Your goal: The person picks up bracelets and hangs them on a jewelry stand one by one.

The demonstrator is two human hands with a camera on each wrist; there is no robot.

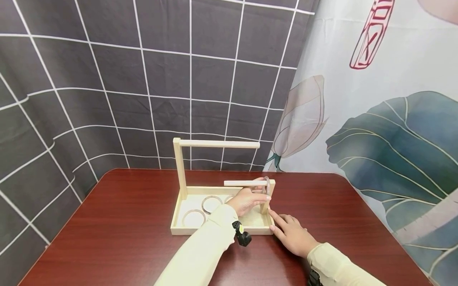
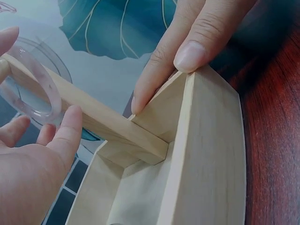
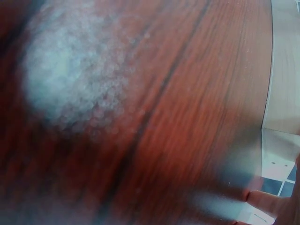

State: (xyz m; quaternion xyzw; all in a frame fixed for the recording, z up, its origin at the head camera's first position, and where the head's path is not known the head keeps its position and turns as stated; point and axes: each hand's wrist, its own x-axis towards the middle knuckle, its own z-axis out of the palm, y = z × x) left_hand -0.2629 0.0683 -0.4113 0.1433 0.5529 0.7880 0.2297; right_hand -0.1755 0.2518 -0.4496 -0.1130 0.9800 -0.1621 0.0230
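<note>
A wooden stand (image 1: 177, 210) has a shallow tray, a tall bar and a shorter bar (image 1: 247, 183). My left hand (image 1: 247, 201) holds a pale translucent bangle (image 2: 50, 89) that hangs around the shorter bar, close to its post (image 1: 266, 203). Another clear ring edge (image 2: 65, 65) shows just behind it in the left wrist view. My right hand (image 1: 294, 235) rests its fingertips on the tray's right front corner, its fingers fairly straight. Two bangles (image 1: 202, 205) (image 1: 183, 218) lie in the left part of the tray; one more is partly hidden by my left hand.
Above the tray's back left rises the tall bar (image 1: 220, 143), with a free end pointing right. The stand sits on a dark red wood table (image 1: 125, 226). Behind hang a grey checked cloth (image 1: 211, 79) and a white lotus-print cloth (image 1: 322, 159).
</note>
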